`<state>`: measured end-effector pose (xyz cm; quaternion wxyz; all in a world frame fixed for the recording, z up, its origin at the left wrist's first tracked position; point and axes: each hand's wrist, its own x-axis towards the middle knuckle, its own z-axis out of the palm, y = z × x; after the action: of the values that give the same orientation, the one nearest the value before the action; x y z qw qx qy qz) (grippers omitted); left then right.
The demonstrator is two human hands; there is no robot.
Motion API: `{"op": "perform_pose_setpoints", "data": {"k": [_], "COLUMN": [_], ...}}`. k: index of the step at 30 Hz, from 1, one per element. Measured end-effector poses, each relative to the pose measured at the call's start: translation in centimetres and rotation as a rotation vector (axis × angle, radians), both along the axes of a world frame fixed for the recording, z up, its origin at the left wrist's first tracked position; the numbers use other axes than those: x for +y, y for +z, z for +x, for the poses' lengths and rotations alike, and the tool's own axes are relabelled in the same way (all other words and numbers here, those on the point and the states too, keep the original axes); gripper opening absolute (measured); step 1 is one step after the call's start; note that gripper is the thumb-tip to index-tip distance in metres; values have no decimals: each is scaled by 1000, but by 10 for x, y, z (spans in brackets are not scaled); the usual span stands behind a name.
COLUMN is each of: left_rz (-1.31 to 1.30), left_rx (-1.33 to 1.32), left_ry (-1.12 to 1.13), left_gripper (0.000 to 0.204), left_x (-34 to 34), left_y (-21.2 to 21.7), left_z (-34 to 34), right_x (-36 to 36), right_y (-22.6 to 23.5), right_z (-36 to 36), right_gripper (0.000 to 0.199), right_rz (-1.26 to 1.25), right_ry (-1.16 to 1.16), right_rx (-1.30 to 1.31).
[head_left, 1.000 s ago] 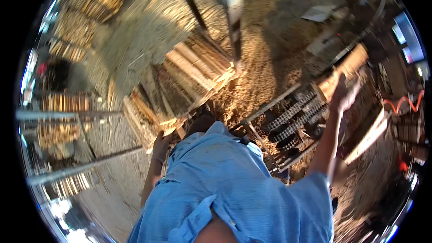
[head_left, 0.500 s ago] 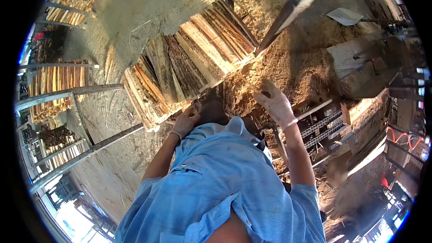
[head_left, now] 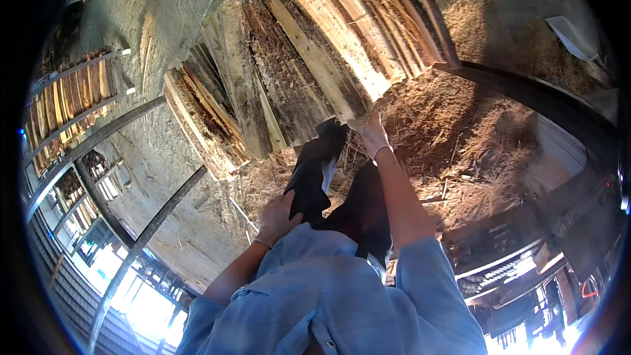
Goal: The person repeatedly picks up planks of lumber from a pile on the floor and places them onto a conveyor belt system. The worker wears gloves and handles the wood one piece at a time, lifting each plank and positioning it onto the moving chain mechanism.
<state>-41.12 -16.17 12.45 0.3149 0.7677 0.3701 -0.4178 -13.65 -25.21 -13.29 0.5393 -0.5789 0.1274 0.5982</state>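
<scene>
Done: sawn slabs [head_left: 312, 59] stacked in row, upper ctr, none lifted; remaining qty unclear | worker's R hand [head_left: 371, 135]: by slabs' lower ends, fingers bent, grip cannot tell | L hand [head_left: 275, 218]: half-spread at dark trouser leg [head_left: 310, 181]

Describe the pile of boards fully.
The pile of boards lies ahead of the person: long, rough wooden pieces set side by side, some pale, others dark brown with a flaky, bark-like surface. Their near ends are uneven, and light falls brightly on some. The right hand is at the near edge; whether it touches is unclear.
</scene>
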Motion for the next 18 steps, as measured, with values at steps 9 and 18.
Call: {"op": "perform_pose_setpoints", "data": {"k": [9, 18], "left_rz": [30, -775], "left_rx": [-140, -626], "left_ry": [549, 1783], "left_gripper": [64, 61], "left_x": [28, 109], "left_y": [-12, -106], "left_z": [13, 138], "right_x": [52, 42], "right_y": [32, 235], "right_z": [-11, -71], "right_gripper": [62, 52], "right_rz": [-236, -356], "right_ry": [-215, -173], "right_rx": [-21, -69]}}
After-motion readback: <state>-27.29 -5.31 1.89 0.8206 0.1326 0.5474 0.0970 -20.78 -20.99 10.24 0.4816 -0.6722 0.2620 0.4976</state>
